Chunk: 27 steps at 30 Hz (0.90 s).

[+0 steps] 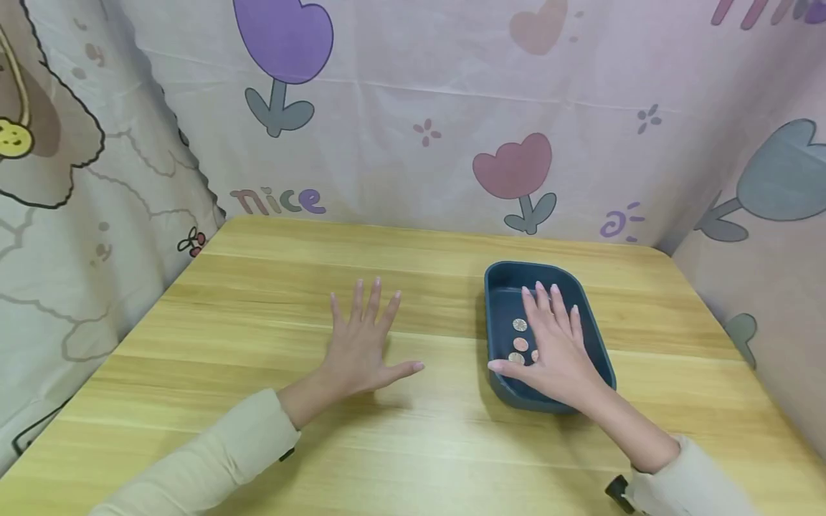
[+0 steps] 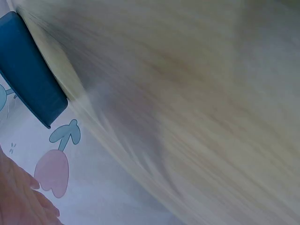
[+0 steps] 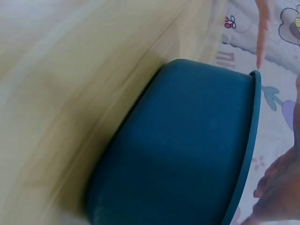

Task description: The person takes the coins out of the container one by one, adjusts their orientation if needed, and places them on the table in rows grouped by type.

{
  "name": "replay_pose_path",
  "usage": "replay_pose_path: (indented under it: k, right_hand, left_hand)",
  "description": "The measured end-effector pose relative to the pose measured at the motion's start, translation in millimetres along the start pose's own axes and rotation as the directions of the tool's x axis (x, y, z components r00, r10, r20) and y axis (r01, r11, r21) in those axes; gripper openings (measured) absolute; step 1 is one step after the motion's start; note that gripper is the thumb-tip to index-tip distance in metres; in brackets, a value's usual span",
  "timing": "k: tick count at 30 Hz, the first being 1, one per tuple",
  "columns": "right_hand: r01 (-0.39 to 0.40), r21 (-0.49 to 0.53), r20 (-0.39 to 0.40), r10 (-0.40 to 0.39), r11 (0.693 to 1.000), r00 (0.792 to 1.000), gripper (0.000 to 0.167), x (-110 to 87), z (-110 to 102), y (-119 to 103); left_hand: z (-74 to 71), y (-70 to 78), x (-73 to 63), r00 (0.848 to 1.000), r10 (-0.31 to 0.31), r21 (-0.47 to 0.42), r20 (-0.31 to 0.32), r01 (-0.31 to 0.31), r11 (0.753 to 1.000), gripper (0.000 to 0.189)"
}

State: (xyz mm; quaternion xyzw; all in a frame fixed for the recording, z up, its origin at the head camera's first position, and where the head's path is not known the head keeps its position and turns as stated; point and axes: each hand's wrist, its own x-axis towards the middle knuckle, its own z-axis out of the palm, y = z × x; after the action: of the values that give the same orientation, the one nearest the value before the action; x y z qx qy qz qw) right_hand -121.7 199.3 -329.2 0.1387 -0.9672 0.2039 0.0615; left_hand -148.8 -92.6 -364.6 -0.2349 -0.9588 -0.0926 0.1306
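Note:
A dark blue rectangular bin (image 1: 547, 403) stands on the right half of the wooden table. Several coins (image 1: 520, 344), silvery and coppery, lie on its floor, some of them covered by my right hand (image 1: 560, 351). That hand is spread flat above the bin with its fingers straight and apart, holding nothing. To the left, my left hand (image 1: 361, 351) hovers over the bare wood, palm down, fingers fanned out and thumb pointing toward the bin. In the right wrist view the bin's outer wall (image 3: 178, 140) fills the middle, and the right hand (image 3: 281, 187) shows beyond its rim.
The light wooden table (image 1: 213, 344) reaches back to a printed curtain (image 1: 400, 143) with tulips and lettering. More of this cloth hangs along the left and right sides. A small black object (image 1: 619, 494) sits at the right sleeve cuff.

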Motion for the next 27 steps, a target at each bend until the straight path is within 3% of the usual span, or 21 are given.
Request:
replay_pose_path:
  k: [8,14,18,27]
  right_hand:
    - [0.026,0.068,-0.033,-0.024,0.997,0.999,0.113,-14.7,-10.2,23.3]
    - [-0.025,0.122,0.026,0.022,0.992,0.999,0.115,-27.5,-24.0,43.7]
    - [-0.055,0.136,0.068,0.046,0.989,0.997,0.113,-34.3,-27.8,60.7]
    - [-0.059,0.137,0.114,0.044,0.989,0.992,0.11,-44.3,-29.2,91.0]
  left_hand:
    - [0.9,7.6,7.3,0.999,0.053,-0.085,0.0,-0.053,0.995,0.115]
    - [1.5,21.7,20.0,0.988,0.147,-0.109,-0.052,-0.152,0.982,0.106]
    - [4.1,35.6,31.5,0.982,0.176,-0.159,-0.069,-0.185,0.97,0.093]
    - [15.8,75.2,60.0,0.974,0.208,-0.348,-0.088,-0.226,0.91,0.068]
